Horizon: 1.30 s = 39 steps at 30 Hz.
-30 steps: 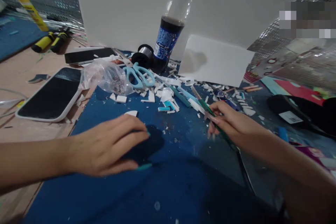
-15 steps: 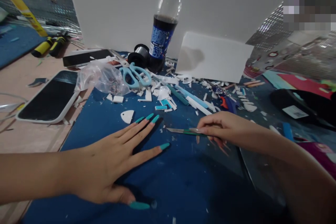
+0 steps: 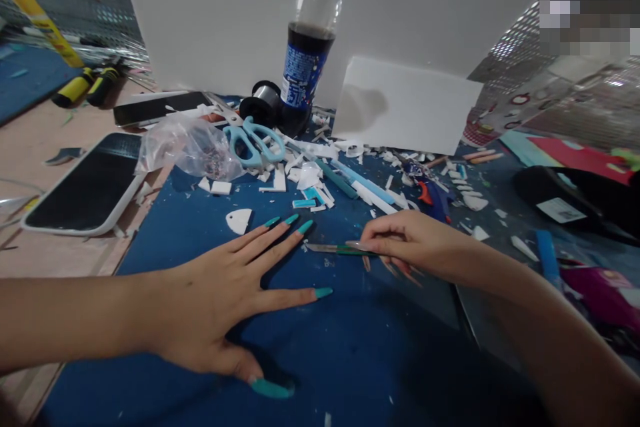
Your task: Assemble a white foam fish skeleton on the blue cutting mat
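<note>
My left hand [image 3: 227, 297] lies flat on the blue cutting mat [image 3: 310, 360], fingers stretched out and spread, long teal nails showing. My right hand [image 3: 407, 243] pinches a thin green-handled craft knife [image 3: 335, 249], its blade pointing left toward my left fingertips. A small white rounded foam piece [image 3: 239, 220] rests on the mat just beyond my left fingers.
Behind the hands lie white and blue scraps [image 3: 320, 180], light-blue scissors [image 3: 253, 141], a clear plastic bag [image 3: 187, 147], a wire spool [image 3: 260, 105] and a cola bottle [image 3: 305, 53]. Two phones [image 3: 83, 190] lie at the left. White foam boards [image 3: 405, 107] stand at the back.
My left hand went from curled over the mat to flat with fingers spread. My right hand swung the knife from pointing away to lying level, blade toward the left hand.
</note>
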{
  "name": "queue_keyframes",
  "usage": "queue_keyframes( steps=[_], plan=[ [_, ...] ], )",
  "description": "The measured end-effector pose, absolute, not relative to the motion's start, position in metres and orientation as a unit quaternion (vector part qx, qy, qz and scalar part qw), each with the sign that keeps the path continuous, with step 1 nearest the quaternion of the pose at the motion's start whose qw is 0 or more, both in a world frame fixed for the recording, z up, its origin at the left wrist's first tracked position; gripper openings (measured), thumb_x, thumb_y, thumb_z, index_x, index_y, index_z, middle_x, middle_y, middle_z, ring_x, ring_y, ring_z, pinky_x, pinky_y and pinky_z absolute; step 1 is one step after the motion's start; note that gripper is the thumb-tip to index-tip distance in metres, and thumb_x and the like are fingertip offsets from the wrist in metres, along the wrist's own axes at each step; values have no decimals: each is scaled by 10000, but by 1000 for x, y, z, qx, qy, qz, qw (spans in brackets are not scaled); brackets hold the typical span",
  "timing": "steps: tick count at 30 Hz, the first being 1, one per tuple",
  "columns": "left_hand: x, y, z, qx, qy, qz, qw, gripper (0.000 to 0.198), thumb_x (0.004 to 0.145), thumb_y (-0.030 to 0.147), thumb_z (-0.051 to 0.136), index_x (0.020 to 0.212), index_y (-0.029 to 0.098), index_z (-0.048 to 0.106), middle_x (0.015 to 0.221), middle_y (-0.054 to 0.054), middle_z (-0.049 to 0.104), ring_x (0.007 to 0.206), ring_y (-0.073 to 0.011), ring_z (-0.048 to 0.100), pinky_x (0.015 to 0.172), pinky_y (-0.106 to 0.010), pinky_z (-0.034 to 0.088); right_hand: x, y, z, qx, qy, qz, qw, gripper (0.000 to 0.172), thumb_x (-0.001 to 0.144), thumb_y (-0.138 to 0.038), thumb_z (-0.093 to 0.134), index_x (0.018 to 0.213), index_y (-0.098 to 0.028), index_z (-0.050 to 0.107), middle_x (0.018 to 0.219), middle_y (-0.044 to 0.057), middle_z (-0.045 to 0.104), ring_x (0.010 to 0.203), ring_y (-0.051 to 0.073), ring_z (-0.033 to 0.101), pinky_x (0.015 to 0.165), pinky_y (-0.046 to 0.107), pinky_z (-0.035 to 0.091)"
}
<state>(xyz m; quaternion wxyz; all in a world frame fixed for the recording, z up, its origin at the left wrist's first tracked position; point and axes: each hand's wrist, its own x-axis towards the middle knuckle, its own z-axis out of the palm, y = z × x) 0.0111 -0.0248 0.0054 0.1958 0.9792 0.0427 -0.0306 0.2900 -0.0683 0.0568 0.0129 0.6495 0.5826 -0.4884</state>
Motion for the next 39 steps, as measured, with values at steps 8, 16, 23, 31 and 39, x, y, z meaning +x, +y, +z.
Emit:
queue_keyframes(
  steps=[8,16,23,31,39],
  plan=[
    [14,-18,3,980,31,-3,197,683,869,570,498,1472,371,244,1568,-177,151,1403,-471,175,1010,-683,334,298,-71,45,633,584,-507,-27,379,855,-516,547,774,-158,640,486,-21,554,398,77,479,434,186,366],
    [16,-17,0,981,35,188,42,408,913,385,515,1285,245,421,1361,-219,466,1255,-354,487,896,-478,506,291,-70,51,643,577,-503,-32,299,855,-431,576,753,-157,643,495,-21,557,402,75,479,444,187,371],
    [45,-22,4,943,72,280,-164,488,871,624,438,750,157,512,621,-35,547,551,-174,513,472,-299,389,296,-72,41,622,608,-491,-52,301,863,-420,571,710,-165,621,470,-29,539,398,80,491,434,193,365],
    [62,-31,-6,962,71,201,-170,162,851,174,558,697,162,510,579,1,530,504,-161,485,462,-299,300,293,-73,44,625,604,-490,-56,322,854,-439,586,683,-168,615,479,-27,547,392,72,494,432,186,383],
    [34,-33,14,935,-12,332,-125,228,833,176,601,630,181,498,543,16,530,482,-133,444,481,-309,299,294,-71,36,703,605,-302,-220,281,894,-418,497,882,-160,608,688,62,662,609,181,660,594,294,535]
  ],
)
